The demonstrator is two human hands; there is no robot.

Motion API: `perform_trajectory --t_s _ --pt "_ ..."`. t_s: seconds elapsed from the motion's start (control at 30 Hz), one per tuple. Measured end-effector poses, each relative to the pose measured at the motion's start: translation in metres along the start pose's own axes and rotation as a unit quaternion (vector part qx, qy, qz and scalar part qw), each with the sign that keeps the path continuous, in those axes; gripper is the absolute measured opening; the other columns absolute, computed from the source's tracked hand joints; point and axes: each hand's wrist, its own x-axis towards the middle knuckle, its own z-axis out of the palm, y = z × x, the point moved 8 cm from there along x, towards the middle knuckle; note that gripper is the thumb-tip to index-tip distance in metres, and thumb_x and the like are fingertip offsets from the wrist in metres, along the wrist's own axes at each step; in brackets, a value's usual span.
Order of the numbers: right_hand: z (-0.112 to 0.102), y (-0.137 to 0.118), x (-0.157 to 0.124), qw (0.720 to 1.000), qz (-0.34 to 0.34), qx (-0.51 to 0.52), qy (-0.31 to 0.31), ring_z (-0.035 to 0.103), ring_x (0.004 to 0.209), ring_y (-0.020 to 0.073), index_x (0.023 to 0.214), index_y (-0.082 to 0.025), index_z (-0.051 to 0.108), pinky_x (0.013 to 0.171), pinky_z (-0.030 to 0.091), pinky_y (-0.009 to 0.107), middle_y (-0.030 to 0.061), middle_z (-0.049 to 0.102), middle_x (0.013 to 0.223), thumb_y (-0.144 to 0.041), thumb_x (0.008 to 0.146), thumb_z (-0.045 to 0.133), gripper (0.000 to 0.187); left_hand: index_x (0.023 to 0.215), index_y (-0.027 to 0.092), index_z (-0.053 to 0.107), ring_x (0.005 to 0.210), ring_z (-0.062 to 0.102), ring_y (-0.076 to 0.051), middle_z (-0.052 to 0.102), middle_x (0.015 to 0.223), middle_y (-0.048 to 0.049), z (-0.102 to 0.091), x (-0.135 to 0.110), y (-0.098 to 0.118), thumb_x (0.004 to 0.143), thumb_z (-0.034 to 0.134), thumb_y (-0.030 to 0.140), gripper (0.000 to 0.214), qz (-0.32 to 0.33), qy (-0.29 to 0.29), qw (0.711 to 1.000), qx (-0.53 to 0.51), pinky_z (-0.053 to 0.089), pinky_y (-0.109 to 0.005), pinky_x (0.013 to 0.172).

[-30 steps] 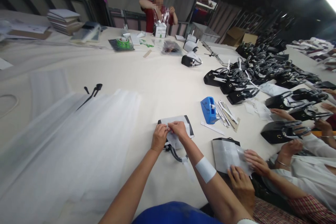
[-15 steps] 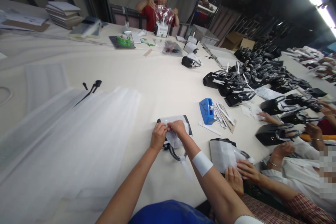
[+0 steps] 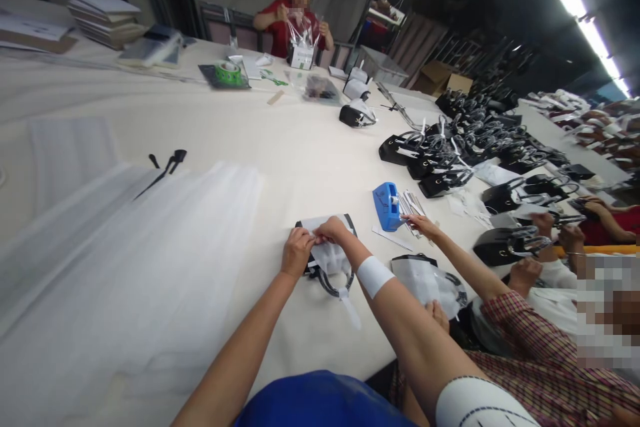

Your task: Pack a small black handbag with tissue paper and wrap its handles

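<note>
A small black handbag (image 3: 299, 223) lies on the table in front of me, with a white wrapping sheet (image 3: 332, 259) over it. Its looped handle (image 3: 327, 287) points toward me, and a white strip (image 3: 350, 310) hangs from it. My left hand (image 3: 297, 252) is at the bag's left side, fingers closed on the sheet. Close beside it, my right hand (image 3: 331, 231) pinches the same sheet from above, the fingertips of both hands nearly meeting. Whether a small piece of tape is between the fingers is too small to tell.
A blue tape dispenser (image 3: 386, 207) stands ahead to the right, touched by a co-worker's hand (image 3: 423, 225). That co-worker has another wrapped handbag (image 3: 417, 277). White sheets (image 3: 165, 280) cover the left side. Many black handbags (image 3: 443, 180) crowd the right. Another person packs a box (image 3: 302, 57) opposite.
My hands stay pinched at the sheet on the bag. The co-worker at right has reached one hand from their wrapped bag to the tape dispenser. The view has shifted slightly.
</note>
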Motion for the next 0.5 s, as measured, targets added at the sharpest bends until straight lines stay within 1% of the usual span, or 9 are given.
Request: perform_trajectory --t_s 0.07,0.13,0.2,0.27,0.37,0.43,0.47,0.5 --pt "0.002 -0.005 0.002 0.998 0.016 -0.036 -0.046 0.042 0.037 0.0079 0.056 -0.014 0.065 0.043 0.034 0.019 -0.0004 0.05 0.038 -0.025 0.079 0.061 0.026 0.076 0.019 0.066 0.082 0.05 -0.018 0.058 0.079 -0.0045 0.001 0.001 0.0 0.088 0.053 0.024 0.018 0.001 -0.015 1.0 0.003 0.048 -0.033 0.074" --pt "0.003 -0.01 0.003 0.994 0.029 -0.072 -0.082 0.042 0.038 0.0085 0.055 -0.013 0.064 0.044 0.034 0.02 0.0005 0.051 0.039 -0.024 0.079 0.062 0.027 0.075 0.019 0.067 0.082 0.051 -0.018 0.059 0.078 -0.0046 0.002 0.003 0.0 0.088 0.054 0.024 0.018 -0.002 -0.031 0.999 0.007 0.048 -0.032 0.073" --pt "0.003 -0.015 0.001 0.989 0.038 -0.099 -0.107 0.044 0.039 0.0094 0.056 -0.013 0.063 0.046 0.036 0.021 0.0018 0.054 0.041 -0.024 0.08 0.062 0.027 0.074 0.018 0.067 0.082 0.052 -0.018 0.061 0.077 -0.0049 0.003 0.005 -0.003 0.087 0.055 0.022 0.018 -0.008 -0.051 0.999 0.01 0.048 -0.032 0.073" --pt "0.002 -0.016 -0.004 0.986 0.044 -0.109 -0.118 0.045 0.041 0.0104 0.057 -0.013 0.064 0.048 0.038 0.022 0.0024 0.055 0.043 -0.027 0.081 0.061 0.029 0.072 0.018 0.067 0.082 0.053 -0.018 0.062 0.076 -0.0051 0.004 0.006 -0.005 0.086 0.056 0.02 0.018 -0.015 -0.068 0.998 0.011 0.048 -0.032 0.074" --pt "0.001 -0.01 -0.014 0.988 0.039 -0.103 -0.109 0.045 0.042 0.0112 0.059 -0.013 0.066 0.05 0.039 0.023 0.002 0.052 0.04 -0.039 0.085 0.057 0.038 0.071 0.017 0.067 0.081 0.055 -0.019 0.063 0.074 -0.005 0.003 0.007 -0.008 0.085 0.056 0.017 0.018 -0.016 -0.078 0.997 0.01 0.048 -0.033 0.075" --pt "0.001 -0.003 -0.022 0.993 0.027 -0.08 -0.083 0.047 0.043 0.0114 0.058 -0.013 0.067 0.05 0.04 0.022 0.0023 0.051 0.039 -0.046 0.085 0.056 0.043 0.072 0.017 0.066 0.08 0.056 -0.019 0.064 0.074 -0.0051 0.002 0.008 -0.009 0.085 0.055 0.016 0.017 -0.016 -0.076 0.997 0.009 0.049 -0.034 0.075" --pt "-0.001 -0.001 -0.025 0.998 0.009 -0.05 -0.046 0.048 0.043 0.0115 0.057 -0.013 0.067 0.05 0.04 0.022 0.0028 0.051 0.038 -0.047 0.083 0.059 0.043 0.073 0.017 0.066 0.081 0.056 -0.019 0.064 0.074 -0.0051 0.002 0.008 -0.01 0.085 0.054 0.016 0.017 -0.017 -0.075 0.997 0.009 0.049 -0.034 0.076" --pt "-0.006 0.001 -0.028 1.0 -0.014 -0.01 0.003 0.05 0.043 0.0119 0.056 -0.013 0.067 0.049 0.04 0.022 0.0033 0.051 0.037 -0.048 0.079 0.063 0.042 0.073 0.017 0.066 0.081 0.056 -0.019 0.065 0.075 -0.0052 0.002 0.007 -0.01 0.085 0.054 0.015 0.017 -0.017 -0.073 0.997 0.009 0.049 -0.034 0.076"
